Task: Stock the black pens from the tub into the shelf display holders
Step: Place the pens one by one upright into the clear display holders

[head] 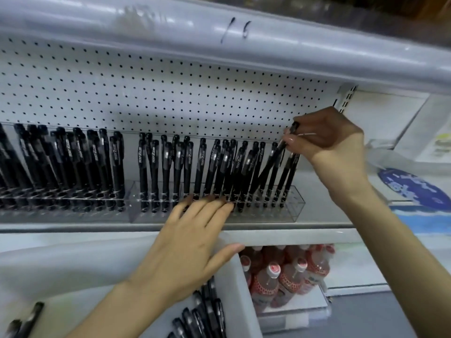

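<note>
The black pen (274,156) I pinch near its top in my right hand (327,137) leans tilted among the upright pens (202,167) at the right end of the clear holder (294,203), while my left hand (192,242) lies flat, fingers straight against the holder's front, above the white tub (235,289) of loose pens (205,313).

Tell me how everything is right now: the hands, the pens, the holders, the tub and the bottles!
right hand, pinching one pen
pen, tilted over the right holder
left hand, fingers straight, touching the right holder's front
right holder, nearly full
left holder, packed
tub, pens lying inside
bottles, capped, standing below the shelf
</note>
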Action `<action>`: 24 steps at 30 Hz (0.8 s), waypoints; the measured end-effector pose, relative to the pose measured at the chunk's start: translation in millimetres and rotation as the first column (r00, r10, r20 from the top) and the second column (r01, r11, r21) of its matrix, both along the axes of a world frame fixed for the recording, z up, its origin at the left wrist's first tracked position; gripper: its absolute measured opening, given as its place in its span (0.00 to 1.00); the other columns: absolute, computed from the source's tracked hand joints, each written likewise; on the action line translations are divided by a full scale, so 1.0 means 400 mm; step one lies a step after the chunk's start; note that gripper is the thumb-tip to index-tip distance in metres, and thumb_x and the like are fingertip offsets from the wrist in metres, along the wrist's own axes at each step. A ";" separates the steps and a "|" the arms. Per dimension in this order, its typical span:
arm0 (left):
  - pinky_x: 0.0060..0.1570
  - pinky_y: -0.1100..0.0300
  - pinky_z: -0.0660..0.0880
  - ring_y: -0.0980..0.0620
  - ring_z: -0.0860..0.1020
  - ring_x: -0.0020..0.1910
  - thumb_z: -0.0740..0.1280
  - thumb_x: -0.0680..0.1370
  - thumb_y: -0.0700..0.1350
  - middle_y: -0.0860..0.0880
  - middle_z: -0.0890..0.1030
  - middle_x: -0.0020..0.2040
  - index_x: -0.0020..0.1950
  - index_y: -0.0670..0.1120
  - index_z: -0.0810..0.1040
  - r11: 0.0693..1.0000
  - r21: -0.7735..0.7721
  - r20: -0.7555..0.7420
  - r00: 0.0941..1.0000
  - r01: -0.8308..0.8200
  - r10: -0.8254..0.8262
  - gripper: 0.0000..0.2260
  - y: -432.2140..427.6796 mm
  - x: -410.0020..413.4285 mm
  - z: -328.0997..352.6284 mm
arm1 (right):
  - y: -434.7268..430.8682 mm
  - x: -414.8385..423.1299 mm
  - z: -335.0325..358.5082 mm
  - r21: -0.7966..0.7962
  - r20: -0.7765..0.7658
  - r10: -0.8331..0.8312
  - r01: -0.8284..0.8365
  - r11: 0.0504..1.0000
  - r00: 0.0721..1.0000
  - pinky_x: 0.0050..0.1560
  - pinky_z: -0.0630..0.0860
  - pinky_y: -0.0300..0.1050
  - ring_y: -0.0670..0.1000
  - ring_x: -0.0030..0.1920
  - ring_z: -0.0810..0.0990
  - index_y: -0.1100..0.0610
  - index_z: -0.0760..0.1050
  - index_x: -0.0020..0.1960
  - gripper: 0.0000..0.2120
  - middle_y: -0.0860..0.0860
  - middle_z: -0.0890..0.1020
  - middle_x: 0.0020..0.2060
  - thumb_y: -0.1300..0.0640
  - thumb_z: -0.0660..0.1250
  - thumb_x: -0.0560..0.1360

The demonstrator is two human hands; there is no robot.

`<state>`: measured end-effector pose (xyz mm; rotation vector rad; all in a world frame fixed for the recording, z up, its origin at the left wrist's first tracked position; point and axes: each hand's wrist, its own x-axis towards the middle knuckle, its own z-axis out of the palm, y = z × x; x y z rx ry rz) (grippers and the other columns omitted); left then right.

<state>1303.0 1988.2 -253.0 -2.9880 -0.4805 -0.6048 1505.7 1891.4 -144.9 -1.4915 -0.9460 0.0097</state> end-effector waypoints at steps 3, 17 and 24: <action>0.63 0.54 0.60 0.54 0.74 0.62 0.48 0.81 0.64 0.53 0.76 0.62 0.68 0.48 0.71 1.000 0.002 0.010 1.000 -0.001 0.001 0.27 0.002 0.001 -0.003 | -0.001 0.003 0.004 -0.023 0.028 0.001 -0.001 1.000 1.000 0.49 0.81 0.50 0.52 0.45 0.84 0.54 0.75 0.45 0.13 0.55 0.83 0.42 0.65 0.76 0.67; 0.64 0.53 0.59 0.54 0.73 0.62 0.48 0.81 0.64 0.54 0.76 0.63 0.68 0.48 0.71 1.000 0.007 0.024 1.000 -0.003 0.003 0.27 0.003 0.001 -0.013 | 0.008 -0.002 -0.055 -0.279 0.223 0.062 0.003 0.960 0.973 0.45 0.76 0.30 0.39 0.41 0.80 0.51 0.78 0.45 0.11 0.43 0.82 0.39 0.62 0.76 0.67; 0.63 0.54 0.60 0.54 0.72 0.61 0.48 0.81 0.64 0.53 0.77 0.62 0.67 0.48 0.71 1.000 -0.006 0.025 1.000 0.004 -0.004 0.27 0.004 0.004 -0.006 | 0.012 -0.002 -0.055 -0.314 0.325 0.059 0.049 0.948 0.944 0.42 0.76 0.32 0.38 0.40 0.78 0.47 0.75 0.45 0.14 0.41 0.79 0.39 0.62 0.76 0.67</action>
